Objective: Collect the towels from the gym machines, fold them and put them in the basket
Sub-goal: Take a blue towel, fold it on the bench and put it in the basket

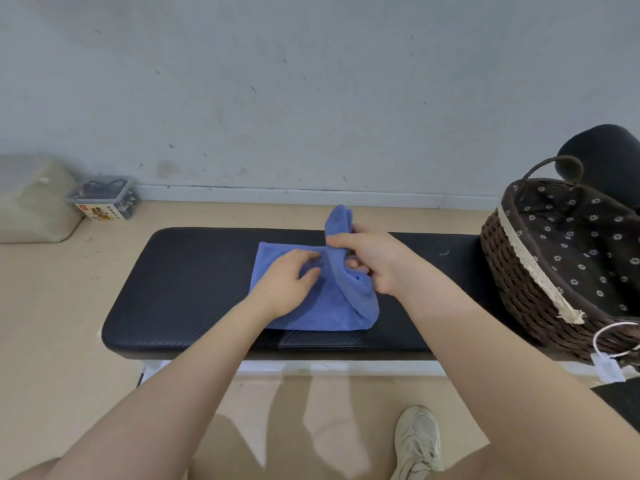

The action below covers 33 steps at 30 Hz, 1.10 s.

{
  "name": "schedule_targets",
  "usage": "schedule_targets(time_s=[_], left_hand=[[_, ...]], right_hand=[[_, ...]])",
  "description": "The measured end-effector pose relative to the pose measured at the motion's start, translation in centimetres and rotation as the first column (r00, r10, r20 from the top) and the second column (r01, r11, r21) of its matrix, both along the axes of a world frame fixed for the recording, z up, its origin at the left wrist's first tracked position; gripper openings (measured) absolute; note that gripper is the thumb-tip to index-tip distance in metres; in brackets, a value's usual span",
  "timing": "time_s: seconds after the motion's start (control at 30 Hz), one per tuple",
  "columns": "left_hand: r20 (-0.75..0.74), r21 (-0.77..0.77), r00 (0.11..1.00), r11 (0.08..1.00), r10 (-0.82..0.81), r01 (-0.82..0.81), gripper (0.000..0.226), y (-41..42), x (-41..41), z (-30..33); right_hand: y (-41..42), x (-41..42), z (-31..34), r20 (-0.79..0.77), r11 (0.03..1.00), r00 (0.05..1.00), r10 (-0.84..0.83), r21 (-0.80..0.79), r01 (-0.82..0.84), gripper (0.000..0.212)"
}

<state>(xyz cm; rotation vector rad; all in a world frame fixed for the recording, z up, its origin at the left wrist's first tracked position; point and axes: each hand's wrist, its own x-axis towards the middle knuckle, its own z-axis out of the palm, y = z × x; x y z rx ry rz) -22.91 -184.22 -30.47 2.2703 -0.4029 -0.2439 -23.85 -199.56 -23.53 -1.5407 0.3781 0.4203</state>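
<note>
A blue towel lies partly folded on the black padded gym bench. My left hand presses flat on the towel's left half, fingers spread. My right hand grips the towel's right edge and lifts it, so a flap stands upright above the bench. A dark wicker basket with a flowered brown lining sits on the bench's right end, apart from the towel.
A grey wall runs behind the bench. On the floor at the back left stand a beige bin and a clear plastic box. A black roller pad rises behind the basket. My shoe is on the floor below.
</note>
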Motion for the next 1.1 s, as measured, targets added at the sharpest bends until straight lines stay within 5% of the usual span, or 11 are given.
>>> schedule_targets(time_s=[0.07,0.13,0.23,0.37,0.47,0.53,0.6,0.67,0.8,1.03,1.1], left_hand=[[-0.179,-0.188,0.971,0.964,0.156,-0.189,0.034,1.8,-0.3,0.1],[-0.462,-0.392,0.855,0.811,0.236,-0.435,0.034,3.0,-0.4,0.5],[-0.628,-0.396,0.74,0.72,0.24,-0.57,0.039,3.9,-0.3,0.4],[-0.412,-0.245,0.855,0.866,0.315,-0.437,0.027,3.5,-0.5,-0.4],[-0.2,-0.146,0.936,0.936,0.289,-0.32,0.05,3.1,-0.5,-0.8],[-0.099,-0.09,0.963,0.962,0.251,-0.259,0.056,3.1,-0.4,-1.1],[-0.033,0.011,0.983,0.984,0.178,-0.178,0.055,3.0,-0.4,-1.4],[-0.003,0.14,0.996,0.987,0.085,-0.083,0.053,3.0,-0.4,-1.5],[-0.044,0.223,0.997,0.973,0.065,-0.053,0.047,3.1,-0.1,-1.2],[0.085,0.674,0.996,0.737,-0.006,-0.053,0.075,3.5,-1.1,-1.1],[0.006,0.626,1.0,0.78,-0.013,0.006,0.083,3.7,-1.0,-0.8]], right_hand=[[2.8,0.3,-0.7,0.009,0.996,0.999,0.031,-0.087,-0.03,0.008],[5.2,0.5,-1.7,0.025,0.987,0.999,0.023,-0.159,-0.019,0.018],[7.2,0.6,-3.3,0.06,0.977,0.998,0.036,-0.212,-0.023,0.049],[6.6,0.1,-4.4,0.066,0.952,0.992,0.111,-0.292,-0.088,0.048],[4.6,0.2,-4.8,0.257,0.866,0.953,0.16,-0.5,-0.011,0.038],[2.9,0.2,-5.3,0.334,0.703,0.896,0.293,-0.71,0.035,0.039],[1.8,0.0,-6.3,0.16,0.428,0.861,0.482,-0.901,-0.073,0.056],[1.1,-0.6,-7.1,-0.051,0.317,0.845,0.532,-0.914,-0.254,0.078],[0.4,-1.6,-7.5,-0.033,0.527,0.888,0.459,-0.795,-0.301,0.091],[1.1,-2.1,-7.2,-0.046,0.469,0.912,0.407,-0.846,-0.252,0.098],[1.1,-2.2,-6.6,0.037,0.645,0.935,0.353,-0.733,-0.214,0.097]])
